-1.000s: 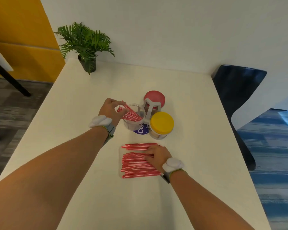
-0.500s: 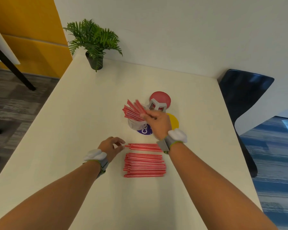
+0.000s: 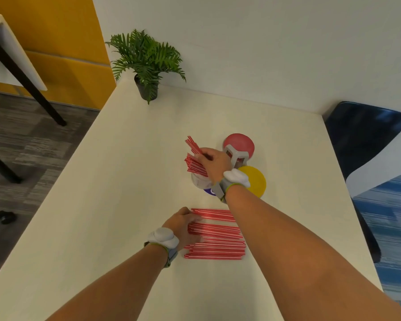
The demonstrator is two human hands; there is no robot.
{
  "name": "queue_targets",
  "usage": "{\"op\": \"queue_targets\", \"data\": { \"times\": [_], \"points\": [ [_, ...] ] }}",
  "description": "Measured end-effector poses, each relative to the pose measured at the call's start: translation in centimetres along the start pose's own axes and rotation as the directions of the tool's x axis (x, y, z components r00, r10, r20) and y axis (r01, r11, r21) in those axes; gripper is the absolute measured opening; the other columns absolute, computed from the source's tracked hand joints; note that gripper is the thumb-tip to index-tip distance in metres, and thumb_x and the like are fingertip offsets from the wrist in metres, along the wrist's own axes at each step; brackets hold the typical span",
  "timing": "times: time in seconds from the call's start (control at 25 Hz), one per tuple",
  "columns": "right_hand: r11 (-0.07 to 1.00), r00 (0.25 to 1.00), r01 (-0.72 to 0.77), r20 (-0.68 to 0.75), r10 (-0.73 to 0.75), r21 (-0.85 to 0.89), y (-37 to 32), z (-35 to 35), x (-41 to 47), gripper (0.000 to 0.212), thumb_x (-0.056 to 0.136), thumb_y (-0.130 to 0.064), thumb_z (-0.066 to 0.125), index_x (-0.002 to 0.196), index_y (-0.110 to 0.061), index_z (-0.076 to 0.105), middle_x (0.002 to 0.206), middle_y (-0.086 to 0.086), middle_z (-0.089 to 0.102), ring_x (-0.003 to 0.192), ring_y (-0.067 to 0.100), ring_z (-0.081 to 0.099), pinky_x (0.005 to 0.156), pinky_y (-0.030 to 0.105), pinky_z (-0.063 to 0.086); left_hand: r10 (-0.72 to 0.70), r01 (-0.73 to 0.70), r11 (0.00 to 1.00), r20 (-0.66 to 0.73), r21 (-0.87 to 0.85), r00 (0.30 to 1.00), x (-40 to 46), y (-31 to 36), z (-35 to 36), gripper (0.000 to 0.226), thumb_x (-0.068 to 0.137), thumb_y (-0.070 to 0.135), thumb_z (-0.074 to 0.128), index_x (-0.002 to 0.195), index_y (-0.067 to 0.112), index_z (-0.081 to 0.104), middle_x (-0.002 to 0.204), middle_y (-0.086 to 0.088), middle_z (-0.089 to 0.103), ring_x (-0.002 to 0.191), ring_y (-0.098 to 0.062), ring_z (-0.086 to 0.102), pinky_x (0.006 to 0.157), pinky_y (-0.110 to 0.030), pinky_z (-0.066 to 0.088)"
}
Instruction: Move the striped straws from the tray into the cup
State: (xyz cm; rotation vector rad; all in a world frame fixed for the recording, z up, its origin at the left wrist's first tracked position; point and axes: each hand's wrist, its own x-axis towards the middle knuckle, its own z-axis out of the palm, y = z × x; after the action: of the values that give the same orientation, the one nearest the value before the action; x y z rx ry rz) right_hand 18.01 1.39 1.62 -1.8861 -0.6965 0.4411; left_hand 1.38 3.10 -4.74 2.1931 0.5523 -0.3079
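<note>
Red-and-white striped straws (image 3: 218, 239) lie side by side in a flat pile on a clear tray near the table's middle. My left hand (image 3: 183, 225) rests on the pile's left end, fingers over the straws. A clear cup (image 3: 200, 181) stands behind the pile with a bunch of straws (image 3: 193, 163) leaning out to the upper left. My right hand (image 3: 214, 162) is over the cup and grips straws in that bunch. The cup is mostly hidden by my right wrist.
A white holder (image 3: 236, 156) carries a red-lidded jar (image 3: 240, 141) and a yellow-lidded jar (image 3: 256, 179) right of the cup. A potted plant (image 3: 147, 63) stands at the table's far left corner. A dark blue chair (image 3: 361, 140) is at the right edge.
My left hand moved right from beside the tray onto the straw pile's left end. My right hand stayed over the cup with the straws, shifting slightly toward the bunch.
</note>
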Motion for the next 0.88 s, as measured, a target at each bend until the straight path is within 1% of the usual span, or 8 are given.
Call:
{"op": "queue_targets", "data": {
  "times": [0.08, 0.16, 0.28, 0.32, 0.44, 0.64, 0.76, 0.88],
  "points": [
    [0.999, 1.000, -0.013, 0.013, 0.013, -0.051, 1.1, 0.2, -0.2, 0.016, 0.086, -0.012, 0.059, 0.098, -0.004, 0.067, 0.094, 0.013, 0.070, 0.079, 0.017, 0.060, 0.069, 0.006, 0.045, -0.004, 0.004, 1.000, -0.004, 0.028, 1.000, 0.2, -0.1, 0.2, 0.061, 0.070, 0.033, 0.074, 0.125, 0.023, 0.051, 0.124, -0.001, 0.048, 0.113, -0.022, 0.052, 0.098, -0.031, 0.043],
    [0.998, 0.999, -0.040, -0.006, 0.040, -0.043, 1.7, 0.1, -0.5, 0.018, 0.085, -0.008, 0.059, 0.101, -0.004, 0.065, 0.100, 0.016, 0.069, 0.086, 0.020, 0.061, 0.080, 0.020, 0.051, 0.000, 0.000, 0.997, -0.009, 0.079, 1.000, 0.2, 0.0, 0.3, 0.054, 0.073, 0.032, 0.071, 0.124, 0.025, 0.053, 0.125, 0.000, 0.049, 0.115, -0.022, 0.050, 0.099, -0.032, 0.042],
    [1.000, 0.999, -0.015, -0.032, 0.015, -0.001, 1.1, -0.7, -1.4, 0.022, 0.083, -0.003, 0.060, 0.105, -0.003, 0.062, 0.105, 0.013, 0.067, 0.089, 0.015, 0.058, 0.075, 0.000, 0.045, 0.011, -0.009, 0.988, -0.007, 0.155, 1.000, 0.2, 0.3, 0.2, 0.042, 0.078, 0.032, 0.064, 0.119, 0.028, 0.057, 0.125, 0.001, 0.051, 0.117, -0.022, 0.049, 0.099, -0.033, 0.042],
    [1.000, 0.999, 0.004, -0.033, -0.003, 0.019, 0.7, -1.1, -1.9, 0.023, 0.083, -0.003, 0.060, 0.106, -0.004, 0.061, 0.105, 0.010, 0.066, 0.091, 0.013, 0.058, 0.076, -0.002, 0.044, 0.012, -0.011, 0.985, -0.006, 0.172, 1.000, 0.2, 0.4, 0.1, 0.039, 0.080, 0.032, 0.063, 0.119, 0.028, 0.058, 0.126, 0.002, 0.052, 0.118, -0.021, 0.048, 0.100, -0.033, 0.041],
    [0.998, 0.999, 0.050, -0.023, -0.049, 0.043, 0.4, -2.0, -4.2, 0.024, 0.083, -0.005, 0.062, 0.107, -0.008, 0.061, 0.103, 0.004, 0.063, 0.094, 0.011, 0.059, 0.085, 0.009, 0.048, 0.021, -0.018, 0.977, -0.013, 0.212, 1.000, 0.1, 0.5, 0.0, 0.036, 0.083, 0.033, 0.059, 0.118, 0.029, 0.059, 0.126, 0.003, 0.054, 0.119, -0.022, 0.048, 0.100, -0.034, 0.041],
    [0.991, 0.997, -0.036, 0.066, 0.044, -0.129, 3.7, -4.0, -10.6, 0.019, 0.083, -0.012, 0.063, 0.101, -0.017, 0.064, 0.095, -0.004, 0.062, 0.088, 0.010, 0.057, 0.074, 0.006, 0.043, 0.013, -0.014, 0.974, 0.003, 0.228, 1.000, -0.3, 0.5, -0.1, 0.035, 0.085, 0.033, 0.057, 0.119, 0.027, 0.058, 0.124, 0.000, 0.055, 0.117, -0.023, 0.050, 0.100, -0.036, 0.042],
    [0.946, 0.977, -0.106, 0.147, 0.157, -0.307, 6.8, -5.0, -13.9, 0.022, 0.082, -0.016, 0.064, 0.103, -0.021, 0.065, 0.101, -0.006, 0.061, 0.098, 0.010, 0.051, 0.088, 0.020, 0.039, -0.003, -0.001, 0.973, 0.016, 0.231, 1.000, -0.3, 0.5, -0.4, 0.036, 0.085, 0.033, 0.057, 0.120, 0.026, 0.059, 0.123, -0.002, 0.054, 0.115, -0.023, 0.051, 0.099, -0.035, 0.042],
    [0.884, 0.954, -0.076, 0.225, 0.199, -0.460, 8.5, -5.4, -15.5, 0.032, 0.078, -0.023, 0.068, 0.109, -0.027, 0.063, 0.107, -0.009, 0.055, 0.109, 0.015, 0.046, 0.100, 0.027, 0.033, -0.020, 0.017, 0.973, 0.010, 0.232, 1.000, -0.5, 0.9, -0.9, 0.034, 0.085, 0.032, 0.058, 0.118, 0.026, 0.060, 0.123, -0.004, 0.056, 0.115, -0.024, 0.052, 0.099, -0.035, 0.042]
  ]
}}
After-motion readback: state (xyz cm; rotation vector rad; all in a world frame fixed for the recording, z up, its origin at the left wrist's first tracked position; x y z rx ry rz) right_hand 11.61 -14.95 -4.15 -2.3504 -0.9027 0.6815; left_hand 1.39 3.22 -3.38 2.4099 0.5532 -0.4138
